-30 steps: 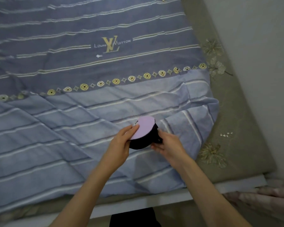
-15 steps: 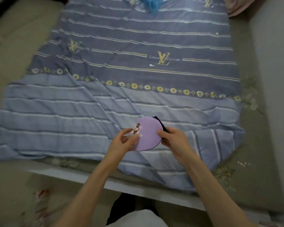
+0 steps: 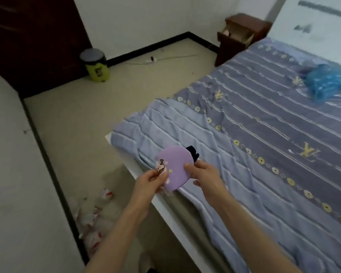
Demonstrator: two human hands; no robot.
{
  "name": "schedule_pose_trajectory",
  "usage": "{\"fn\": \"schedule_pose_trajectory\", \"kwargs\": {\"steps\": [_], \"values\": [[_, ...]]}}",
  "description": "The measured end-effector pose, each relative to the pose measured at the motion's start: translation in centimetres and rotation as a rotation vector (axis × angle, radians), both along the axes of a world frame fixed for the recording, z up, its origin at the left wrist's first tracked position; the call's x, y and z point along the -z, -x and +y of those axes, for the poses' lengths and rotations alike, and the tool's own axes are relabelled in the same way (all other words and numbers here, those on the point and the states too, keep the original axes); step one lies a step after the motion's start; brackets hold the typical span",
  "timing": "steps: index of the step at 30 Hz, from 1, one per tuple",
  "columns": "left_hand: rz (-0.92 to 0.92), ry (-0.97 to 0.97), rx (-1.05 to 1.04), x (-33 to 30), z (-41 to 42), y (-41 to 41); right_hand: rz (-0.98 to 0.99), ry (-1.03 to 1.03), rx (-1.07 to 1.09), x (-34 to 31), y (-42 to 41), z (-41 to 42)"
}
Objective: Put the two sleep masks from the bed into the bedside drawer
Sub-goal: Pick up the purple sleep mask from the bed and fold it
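- both hands are up in the air by the corner of the bed (image 3: 264, 134), and they hold the masks between them.
- the left hand (image 3: 146, 184) pinches the left edge of the purple mask (image 3: 175, 168), with the thumb on the little picture on it.
- the right hand (image 3: 203, 175) grips the right side, thumb on the front and fingers behind.
- a dark thing (image 3: 192, 152) pokes out behind the purple mask. i think it is the second mask, folded up with the first, but i cannot see enough to be sure.
- so the picking up part looks done. no mask is lying on the blanket that i can see.
- the bedside table (image 3: 242, 34) is far away, at the head of the bed by the wall.
- its drawer (image 3: 235, 37) is already pulled out, so nobody has to open it.
- something small and pale sits in the drawer, too blurry to tell.
- still to do: walk along the bed to the table, drop both masks in the drawer, and maybe push it shut.
- a blue bag (image 3: 327, 79) lies on the bed near the pillow end. it is not part of the job.
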State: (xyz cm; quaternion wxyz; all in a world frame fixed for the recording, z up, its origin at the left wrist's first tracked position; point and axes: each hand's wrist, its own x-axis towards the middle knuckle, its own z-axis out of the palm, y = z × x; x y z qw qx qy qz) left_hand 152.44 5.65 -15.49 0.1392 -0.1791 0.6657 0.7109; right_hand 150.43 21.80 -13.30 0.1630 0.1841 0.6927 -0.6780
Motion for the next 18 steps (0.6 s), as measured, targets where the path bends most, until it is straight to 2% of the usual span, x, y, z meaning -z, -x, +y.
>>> {"fn": "schedule_pose_trajectory", "kwargs": {"steps": [4, 7, 9, 13, 18], "values": [[0.051, 0.188, -0.049, -0.7, -10.1, 1.7, 0.14, -0.134, -0.073, -1.5, 5.0, -8.4], [0.119, 0.33, -0.082, -2.1, -18.4, 3.5, 0.18, -0.162, -0.12, -2.0, 7.9, -14.1], [0.169, 0.506, -0.032, -2.8, -23.1, 4.7, 0.185, -0.176, -0.147, -2.1, 9.5, -17.3], [0.295, 0.976, 0.173, -3.3, -29.8, 8.0, 0.206, -0.2, -0.197, -2.3, 13.6, -22.7], [0.369, 1.243, 0.292, -2.0, -35.9, 14.9, 0.265, -0.273, -0.233, -2.0, 21.7, -28.5]]}}
